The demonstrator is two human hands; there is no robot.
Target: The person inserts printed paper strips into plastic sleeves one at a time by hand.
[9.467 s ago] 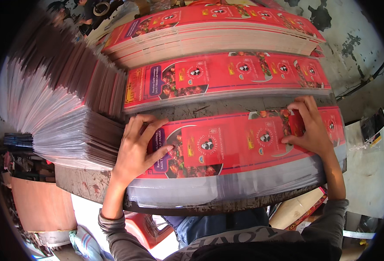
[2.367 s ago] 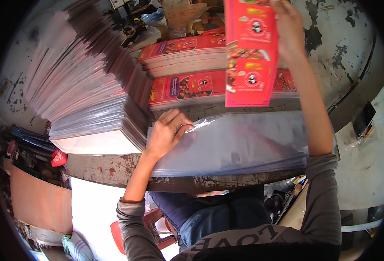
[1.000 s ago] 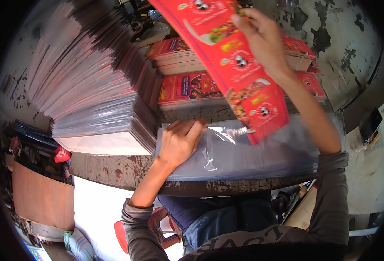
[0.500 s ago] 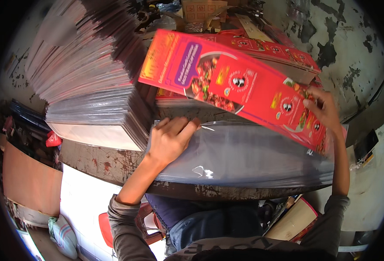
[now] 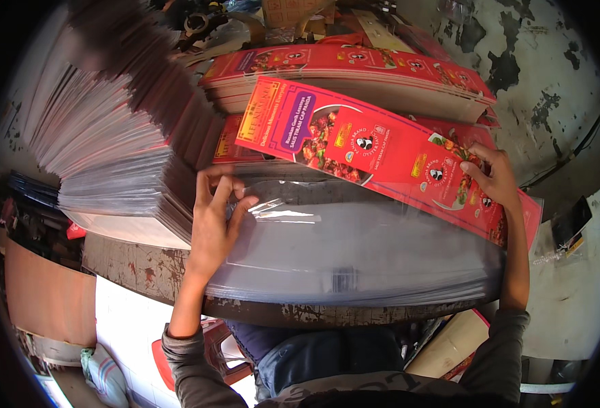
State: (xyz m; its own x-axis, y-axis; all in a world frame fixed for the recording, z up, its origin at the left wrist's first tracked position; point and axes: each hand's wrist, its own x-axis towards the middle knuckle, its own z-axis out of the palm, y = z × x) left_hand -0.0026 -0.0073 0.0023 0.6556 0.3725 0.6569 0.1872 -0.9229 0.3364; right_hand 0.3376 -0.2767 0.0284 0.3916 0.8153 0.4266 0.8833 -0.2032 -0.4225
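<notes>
Head view: grips a long red printed card [image 5: 375, 153] in the right hand [image 5: 494, 173], pinching near the right end, with the thumb on the printed face and the fingers at the upper edge. Holds the card aslant, from upper left down to lower right, across a middle stack of red cards [image 5: 226, 141] and over the right part of a pile of clear plastic sleeves [image 5: 395, 251]. Cannot tell for sure about contact between the card's lower right end and the film.

Sets the left hand [image 5: 211, 217] at the left end of the clear pile, fingers half curled and thumb apart from them, just beside a rumpled, glinting upper edge of film. Cannot tell about any film caught between those fingers.

Shows, left of the left hand, a tall fanned heap of filled sleeves [image 5: 109, 146], and at the back, beyond the held card, another stack of red cards [image 5: 354, 81] with pale cut edges. Carries all of this on a scuffed dark table [image 5: 140, 265]. Shows below, on the left, a brown panel [image 5: 48, 289], a striped sack [image 5: 105, 375] and part of a red stool [image 5: 162, 365].
</notes>
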